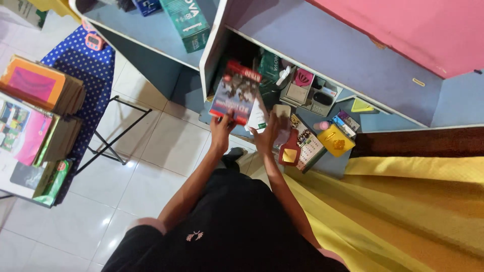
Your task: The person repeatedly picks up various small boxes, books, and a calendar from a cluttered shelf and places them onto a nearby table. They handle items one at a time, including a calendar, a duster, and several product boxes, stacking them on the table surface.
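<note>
Red-covered book (236,92) is gripped at its lower edge by the left hand (221,132), half out of the lower shelf (322,65), while the right hand (267,135) apparently pinches white papers (258,117) beside it, sorting barely begun.

1. Just one view here, a camera worn on the person's head, looking steeply down past their black shirt.
2. It faces the low blue-grey shelf unit with white edges (322,65), which fills the top of the frame.
3. Pretty close: the shelf sits within arm's reach, with white floor tiles (151,166) below and left of it.
</note>
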